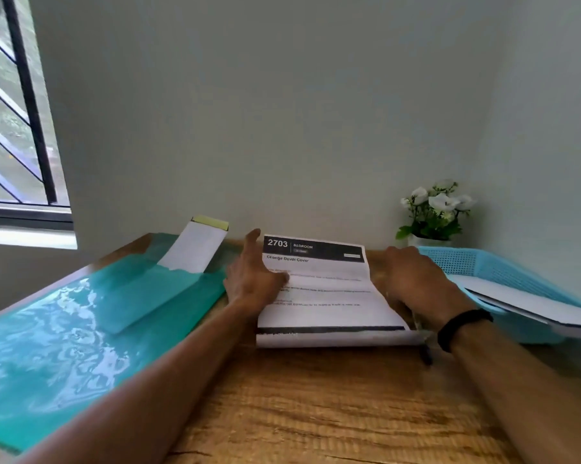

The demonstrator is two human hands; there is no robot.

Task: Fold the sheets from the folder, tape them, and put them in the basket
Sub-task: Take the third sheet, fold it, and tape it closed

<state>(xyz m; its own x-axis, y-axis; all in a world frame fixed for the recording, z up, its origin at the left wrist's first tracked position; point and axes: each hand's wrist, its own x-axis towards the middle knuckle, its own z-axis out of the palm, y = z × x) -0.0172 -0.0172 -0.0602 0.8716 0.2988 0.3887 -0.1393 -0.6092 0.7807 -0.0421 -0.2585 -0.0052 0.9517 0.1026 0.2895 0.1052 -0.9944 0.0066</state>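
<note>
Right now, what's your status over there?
Left hand flat on the sheet; right hand at its right edge. Sheet partly folded. Basket unobstructed.

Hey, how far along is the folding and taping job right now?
Done: folded paper already lies in the blue basket. In hand: both hands, left hand and right hand, are folding the printed sheet. Left: taping it, basketing it, and whatever remains in the green folder.

It looked like a plain home desk corner. A wooden desk (315, 413) stood against bare pale walls (282, 112), beside a barred window (17, 112) facing greenery. A small pot of white flowers (436, 209) sat in the corner, with a teal folder (64, 329) and blue plastic basket (493, 266) on the desk.
</note>
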